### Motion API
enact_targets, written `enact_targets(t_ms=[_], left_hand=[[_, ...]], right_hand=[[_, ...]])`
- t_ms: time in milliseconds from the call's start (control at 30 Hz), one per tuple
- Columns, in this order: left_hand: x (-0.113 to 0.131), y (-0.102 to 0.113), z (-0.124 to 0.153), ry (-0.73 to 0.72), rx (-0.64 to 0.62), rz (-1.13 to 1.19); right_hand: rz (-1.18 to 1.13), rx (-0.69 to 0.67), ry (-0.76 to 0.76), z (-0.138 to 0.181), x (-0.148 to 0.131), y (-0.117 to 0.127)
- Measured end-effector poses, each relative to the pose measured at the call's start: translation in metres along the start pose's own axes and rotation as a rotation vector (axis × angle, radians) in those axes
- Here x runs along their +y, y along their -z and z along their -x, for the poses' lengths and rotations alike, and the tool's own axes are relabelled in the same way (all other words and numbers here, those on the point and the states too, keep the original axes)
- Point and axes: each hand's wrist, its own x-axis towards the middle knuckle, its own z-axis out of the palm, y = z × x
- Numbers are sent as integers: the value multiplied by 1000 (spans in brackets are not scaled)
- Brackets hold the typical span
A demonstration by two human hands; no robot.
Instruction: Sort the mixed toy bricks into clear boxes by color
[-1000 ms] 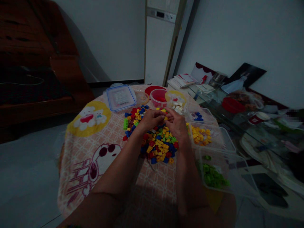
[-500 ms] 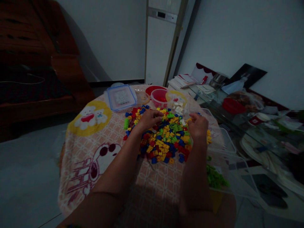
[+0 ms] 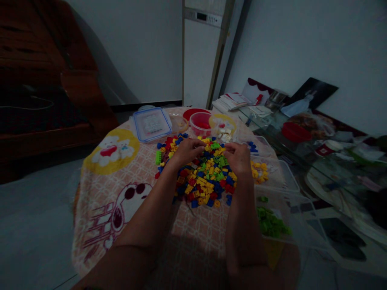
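A heap of plastic building bricks [image 3: 204,183] in yellow, blue, red and green covers the middle of the round table. My left hand [image 3: 190,152] is over the heap's far left part, its fingers curled in towards the thumb. What its fingertips hold, if anything, is too small to make out. At the heap's right side, my right hand [image 3: 238,158] has its bent fingers pinched together low among the bricks, pointing left. Its fingertips are dim, and anything between them cannot be named.
Clear boxes to the right hold green bricks [image 3: 272,223], yellow bricks [image 3: 260,172] and blue bricks [image 3: 252,146]. White bricks [image 3: 225,133] lie behind the heap, beside a pink-red tub [image 3: 200,124]. A blue-rimmed lid [image 3: 152,124] is at the back left. A cluttered glass table [image 3: 320,161] adjoins on the right.
My right hand has moved left from beside the clear boxes to the heap, uncovering the yellow and blue bricks there. My left hand has stayed nearly in place. The view has shifted slightly.
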Motion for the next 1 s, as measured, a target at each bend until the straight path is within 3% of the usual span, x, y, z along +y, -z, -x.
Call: enact_targets(t_ms=[167,300,600,1000], left_hand=[[-1,1,0,-18,11,-10],[-1,2,-1,-20,11,2],[-1,3,-2,-27,9,36],[-4,3,-2,-47,26,-1]], right_hand=[[120,-251,96,5,-9,-23],[229,-304,118,7,-4,-38],[216,-199,139,6,11,-54],[-31,-96,-26,-1,14,-41]])
